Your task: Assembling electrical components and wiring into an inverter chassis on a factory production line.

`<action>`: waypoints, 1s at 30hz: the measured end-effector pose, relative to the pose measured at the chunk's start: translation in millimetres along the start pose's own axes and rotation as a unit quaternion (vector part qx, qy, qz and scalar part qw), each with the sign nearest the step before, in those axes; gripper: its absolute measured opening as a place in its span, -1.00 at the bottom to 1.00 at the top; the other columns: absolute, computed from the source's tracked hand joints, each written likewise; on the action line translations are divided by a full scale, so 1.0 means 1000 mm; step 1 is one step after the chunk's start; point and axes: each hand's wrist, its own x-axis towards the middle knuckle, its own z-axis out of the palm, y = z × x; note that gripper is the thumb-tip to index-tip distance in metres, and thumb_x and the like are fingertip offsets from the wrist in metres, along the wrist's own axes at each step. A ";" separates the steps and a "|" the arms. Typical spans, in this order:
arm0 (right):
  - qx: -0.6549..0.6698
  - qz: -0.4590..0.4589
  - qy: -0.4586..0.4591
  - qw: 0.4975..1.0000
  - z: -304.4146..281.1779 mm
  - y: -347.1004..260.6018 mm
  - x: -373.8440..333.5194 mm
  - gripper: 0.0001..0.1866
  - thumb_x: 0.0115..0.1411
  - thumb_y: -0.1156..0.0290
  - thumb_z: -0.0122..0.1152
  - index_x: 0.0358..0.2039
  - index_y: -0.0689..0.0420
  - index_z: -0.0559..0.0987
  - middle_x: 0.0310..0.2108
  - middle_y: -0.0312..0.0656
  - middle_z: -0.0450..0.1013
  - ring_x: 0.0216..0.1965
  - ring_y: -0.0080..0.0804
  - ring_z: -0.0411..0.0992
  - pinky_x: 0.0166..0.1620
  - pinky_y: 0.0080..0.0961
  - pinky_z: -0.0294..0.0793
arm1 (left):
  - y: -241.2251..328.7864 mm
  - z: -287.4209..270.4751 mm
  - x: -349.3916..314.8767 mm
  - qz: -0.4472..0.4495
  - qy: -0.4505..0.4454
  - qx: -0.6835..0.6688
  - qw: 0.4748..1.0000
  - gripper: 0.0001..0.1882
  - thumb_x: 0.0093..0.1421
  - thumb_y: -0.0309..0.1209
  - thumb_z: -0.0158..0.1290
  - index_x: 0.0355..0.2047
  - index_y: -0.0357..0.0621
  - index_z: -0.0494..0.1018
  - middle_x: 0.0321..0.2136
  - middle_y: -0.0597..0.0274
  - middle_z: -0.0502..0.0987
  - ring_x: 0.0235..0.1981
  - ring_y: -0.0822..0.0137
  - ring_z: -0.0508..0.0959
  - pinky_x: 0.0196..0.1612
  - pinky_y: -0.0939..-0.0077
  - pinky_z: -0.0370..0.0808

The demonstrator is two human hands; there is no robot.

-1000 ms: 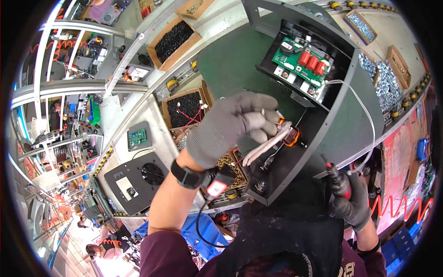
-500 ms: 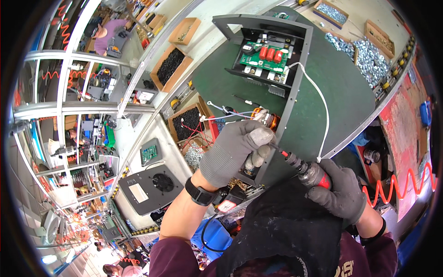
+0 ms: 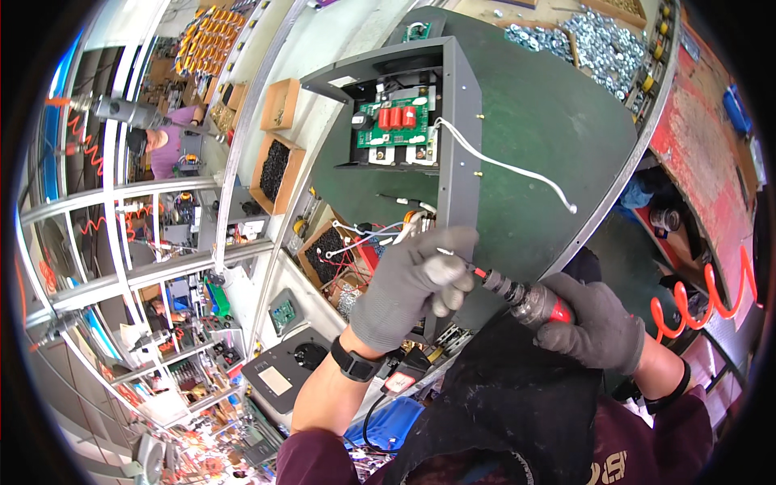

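My right hand (image 3: 598, 325), in a grey glove, is wrapped round a power screwdriver (image 3: 529, 302) with a red band. Its bit points left, at the fingertips of my left hand (image 3: 416, 279). That gloved hand is pinched closed at the near side wall of a dark grey metal case (image 3: 462, 113); what it pinches is too small to name. Inside the case sits a green circuit board (image 3: 386, 133) with red components. A white cable (image 3: 517, 166) trails from the case over the green mat (image 3: 550, 121). My left hand partly covers a copper coil (image 3: 416, 221).
Boxes of black screws (image 3: 275, 166) stand to the left, and loose silver fasteners (image 3: 606, 48) lie at the far right. A flat dark panel with a fan (image 3: 279, 368) lies at lower left. An orange coiled hose (image 3: 687, 307) hangs at right. Another person (image 3: 168, 145) is at far left.
The whole view has shifted, so the case appears further left and more upright. My left hand still pinches beside the screwdriver tip, and my right hand keeps its grip.
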 end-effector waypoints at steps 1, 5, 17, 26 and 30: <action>0.001 0.007 0.006 1.000 -0.005 0.005 0.001 -0.30 0.04 -0.14 0.36 -0.02 0.17 0.46 -0.49 0.05 0.49 -0.42 0.11 0.51 -0.37 -0.13 0.45 | 0.000 -0.008 0.005 0.046 0.032 0.053 0.997 -0.26 0.14 0.05 0.23 0.09 -0.32 0.38 -0.52 0.25 0.56 -0.57 0.53 0.52 -0.53 0.70 0.38; -0.092 0.039 0.003 0.995 -0.031 0.033 0.012 -0.19 -0.09 -0.22 0.43 0.00 0.13 0.44 -0.49 0.02 0.51 -0.37 0.10 0.52 -0.32 -0.15 0.46 | 0.011 -0.059 0.050 0.312 0.090 0.637 0.699 -0.42 -0.01 -0.18 0.34 -0.01 -0.18 0.47 -0.20 0.05 0.56 -0.36 0.20 0.62 -0.37 0.41 0.52; -0.228 0.164 -0.153 0.947 -0.027 0.086 0.066 -0.08 -0.11 -0.32 0.36 0.05 0.16 0.40 -0.43 0.06 0.54 -0.30 0.10 0.54 -0.21 -0.12 0.49 | -0.014 -0.063 0.082 0.144 0.001 0.728 0.670 -0.50 -0.09 -0.50 0.12 -0.05 -0.11 0.45 -0.21 0.01 0.51 -0.30 -0.13 0.54 -0.31 0.07 0.53; -0.308 0.163 -0.206 0.915 -0.029 0.080 0.082 -0.13 -0.05 -0.27 0.34 0.06 0.16 0.40 -0.48 0.04 0.53 -0.35 0.07 0.55 -0.26 -0.16 0.50 | -0.018 -0.067 0.081 0.178 -0.005 0.701 0.691 -0.47 -0.13 -0.50 0.13 -0.04 -0.15 0.44 -0.19 0.02 0.49 -0.16 -0.08 0.52 -0.25 0.10 0.54; -0.358 0.132 -0.186 0.905 -0.027 0.080 0.088 -0.28 0.04 -0.16 0.31 0.02 0.12 0.41 -0.55 -0.02 0.50 -0.41 0.03 0.54 -0.31 -0.16 0.49 | -0.018 -0.067 0.080 0.189 -0.003 0.698 0.691 -0.44 -0.13 -0.49 0.16 -0.02 -0.16 0.43 -0.14 0.02 0.49 -0.11 -0.07 0.51 -0.18 0.12 0.54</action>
